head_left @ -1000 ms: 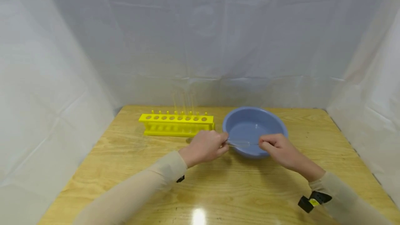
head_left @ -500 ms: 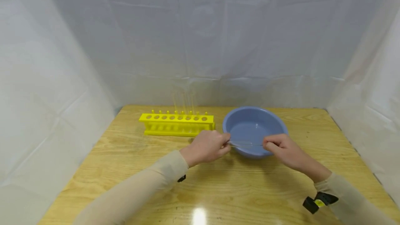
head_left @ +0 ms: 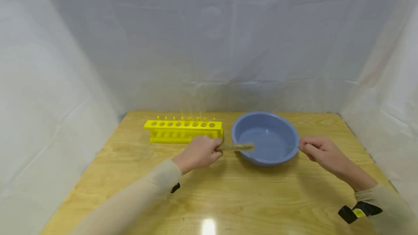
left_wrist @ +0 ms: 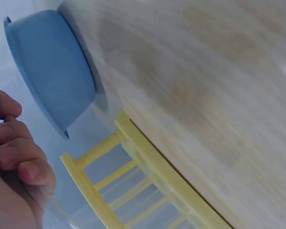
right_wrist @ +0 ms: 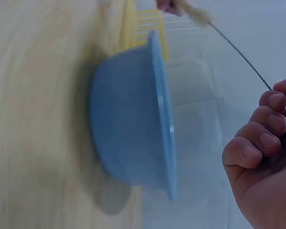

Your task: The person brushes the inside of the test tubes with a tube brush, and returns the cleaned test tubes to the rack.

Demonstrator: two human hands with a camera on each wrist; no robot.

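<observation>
Brush [right_wrist: 199, 14] is aloft near the basin [head_left: 265, 139], toward the worktop's [head_left: 254, 198] far edge; right hand [head_left: 321, 150], curled, pinches its wire [right_wrist: 240, 52]; left hand [head_left: 200, 151], likewise curled, grips the tube [head_left: 231, 148].

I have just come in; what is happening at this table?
A person is working above the pale wooden table. The right hand pinches the thin twisted-wire handle of a tan-bristled brush. The left hand grips what looks like a clear glass tube around part of the brush; blur hides its edges. In the head view, the brush crosses the round blue plastic basin, and to the basin's left stands a long yellow plastic test-tube rack, with faint upright tubes at its back.
</observation>
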